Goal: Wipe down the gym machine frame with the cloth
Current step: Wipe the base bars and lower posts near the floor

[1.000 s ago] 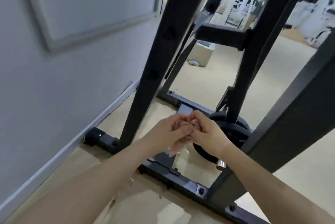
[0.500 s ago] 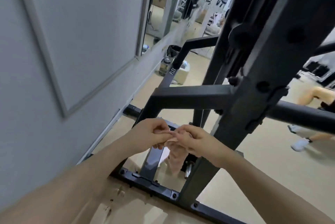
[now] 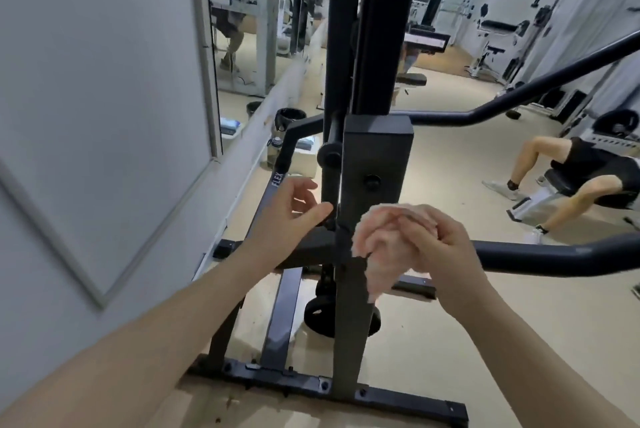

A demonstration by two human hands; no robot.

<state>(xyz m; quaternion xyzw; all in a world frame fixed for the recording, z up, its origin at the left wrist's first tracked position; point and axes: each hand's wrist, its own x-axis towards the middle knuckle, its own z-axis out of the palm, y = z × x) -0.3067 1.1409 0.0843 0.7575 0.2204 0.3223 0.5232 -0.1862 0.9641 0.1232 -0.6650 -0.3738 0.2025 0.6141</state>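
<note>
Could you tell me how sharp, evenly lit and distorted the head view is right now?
Head view: wide-angle bending curves the wall panel; flat lighting, soft shadows; pink cloth in the right hand slightly smeared; left hand and black upright reasonably sharp; mirror hazy.

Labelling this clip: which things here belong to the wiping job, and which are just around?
Job:
- pink cloth, bunched in the right hand
- black machine frame
- left hand, open beside the frame

Just around:
- water bottle
- bin
- person on a bench
</note>
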